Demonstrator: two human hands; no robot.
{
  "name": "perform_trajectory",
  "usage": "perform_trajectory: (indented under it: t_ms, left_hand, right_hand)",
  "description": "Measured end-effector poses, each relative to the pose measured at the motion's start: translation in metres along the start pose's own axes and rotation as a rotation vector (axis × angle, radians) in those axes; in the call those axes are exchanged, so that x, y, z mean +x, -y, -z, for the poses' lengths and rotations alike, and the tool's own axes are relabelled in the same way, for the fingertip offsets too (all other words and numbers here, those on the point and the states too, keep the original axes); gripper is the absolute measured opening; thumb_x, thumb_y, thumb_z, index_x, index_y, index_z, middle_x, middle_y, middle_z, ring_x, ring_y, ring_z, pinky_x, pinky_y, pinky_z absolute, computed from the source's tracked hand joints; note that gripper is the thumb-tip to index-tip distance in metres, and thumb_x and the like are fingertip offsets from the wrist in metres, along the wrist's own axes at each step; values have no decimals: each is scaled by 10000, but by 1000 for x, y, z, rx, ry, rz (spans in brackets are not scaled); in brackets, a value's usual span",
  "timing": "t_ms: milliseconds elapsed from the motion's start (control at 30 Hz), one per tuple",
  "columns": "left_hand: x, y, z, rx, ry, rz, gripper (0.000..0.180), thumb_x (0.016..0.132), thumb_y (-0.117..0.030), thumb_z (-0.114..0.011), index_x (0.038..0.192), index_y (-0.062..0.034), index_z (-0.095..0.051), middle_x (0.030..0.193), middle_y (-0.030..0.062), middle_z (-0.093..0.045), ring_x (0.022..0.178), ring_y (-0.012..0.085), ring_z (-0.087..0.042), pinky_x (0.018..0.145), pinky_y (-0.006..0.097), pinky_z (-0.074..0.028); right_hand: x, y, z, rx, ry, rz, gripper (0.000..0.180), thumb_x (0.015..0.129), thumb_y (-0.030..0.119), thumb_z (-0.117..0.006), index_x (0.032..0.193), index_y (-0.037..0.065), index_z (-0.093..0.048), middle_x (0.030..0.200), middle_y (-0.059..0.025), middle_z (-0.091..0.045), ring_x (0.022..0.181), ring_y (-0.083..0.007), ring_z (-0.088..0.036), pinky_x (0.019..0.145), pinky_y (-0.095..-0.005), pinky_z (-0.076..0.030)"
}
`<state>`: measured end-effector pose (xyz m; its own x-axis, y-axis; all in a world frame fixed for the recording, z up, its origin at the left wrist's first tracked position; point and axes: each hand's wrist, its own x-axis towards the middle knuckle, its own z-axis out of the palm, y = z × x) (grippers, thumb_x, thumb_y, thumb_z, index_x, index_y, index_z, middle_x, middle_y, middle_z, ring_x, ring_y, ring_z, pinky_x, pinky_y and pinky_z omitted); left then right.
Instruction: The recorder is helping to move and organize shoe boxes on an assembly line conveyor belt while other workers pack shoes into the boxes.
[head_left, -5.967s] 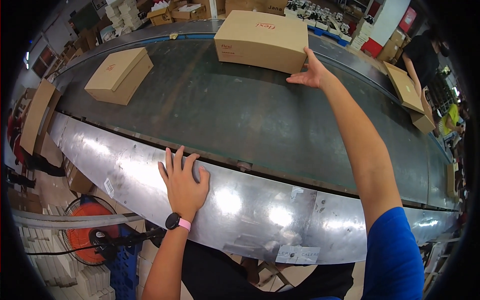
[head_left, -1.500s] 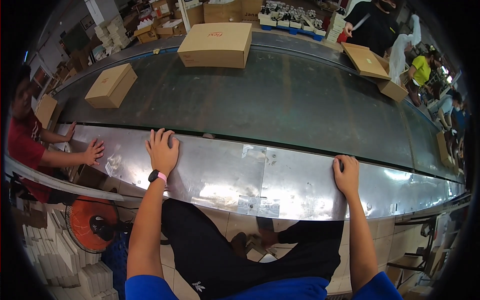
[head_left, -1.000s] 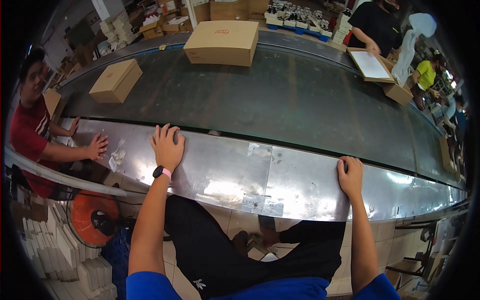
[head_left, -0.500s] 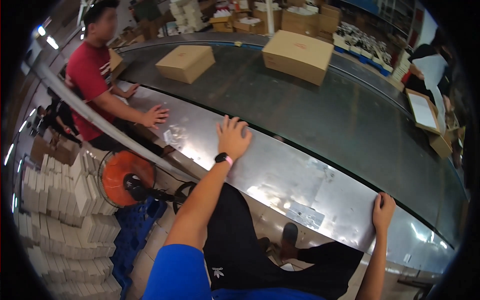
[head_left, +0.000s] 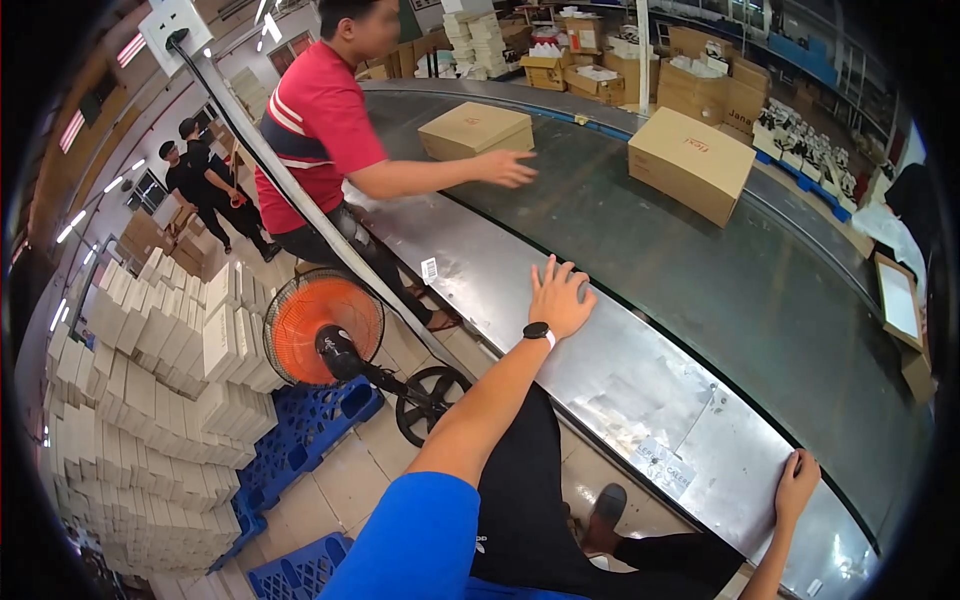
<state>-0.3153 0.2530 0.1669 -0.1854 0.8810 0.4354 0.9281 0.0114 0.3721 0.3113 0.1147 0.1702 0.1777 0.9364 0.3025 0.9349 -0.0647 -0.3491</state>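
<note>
Head cam, quick: where're our hands, how's the grip?

– L hand [head_left: 562,303] lies on the metal ledge [head_left: 612,372], fingers spread, tips nr its far edge. R hand [head_left: 797,487]'s at that same edge, farther R, fingers curled; can't tell if we're pinching anything.

– What's on the belt [head_left: 640,250]?

– Lrg box [head_left: 690,160] sits by the far rim, well apart from our hands; sm box [head_left: 474,132] is farther L. Co-worker's hand [head_left: 507,170] is out over the belt, just beside sm box.

– Room to move?

– Wide strip of belt runs betw ledge & lrg box. Tighter on our L: co-worker's arm [head_left: 420,178] crosses ledge, & the fan [head_left: 305,320] stands off its near edge, w/ a pole [head_left: 310,208] betw.

– Materials, shapes?

– Ledge: shiny sheet metal, scuffed, tape-patched. Belt: dark green, flat. Boxes: brown cardboard, rectangular, lids down. Fan: round wire guard, orange inside. Off-white stacks [head_left: 150,400] rise beside it, nr a blue plastic pallet [head_left: 310,420] w/ cutouts.
</note>
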Motion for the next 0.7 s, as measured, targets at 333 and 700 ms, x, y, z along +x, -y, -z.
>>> perform_trajectory:
  t_ms: [333, 700]
  left_hand:
    - [2, 11, -4, 75, 3, -38, 344, 997, -328, -670, 1274, -154, -778, 1533, 110, -636, 1592, 426, -416, 1316, 709, -223]
    - [4, 2, 0, 76, 25, -29, 320, 1003, -310, -672, 1256, -149, -785, 1529, 125, -641, 1579, 444, -435, 1314, 705, -233]
  right_hand:
    - [1, 27, 6, 1, -82, 21, 180, 1030, 199, -674, 1041, 38, -754, 982, -156, -724, 1011, -379, -646, 1007, -490, -480]
    - [4, 27, 10, 22, -78, 66, 178, 1040, 212, -672, 1032, 46, -736, 962, -117, -703, 978, -332, -631, 1057, -470, -453]
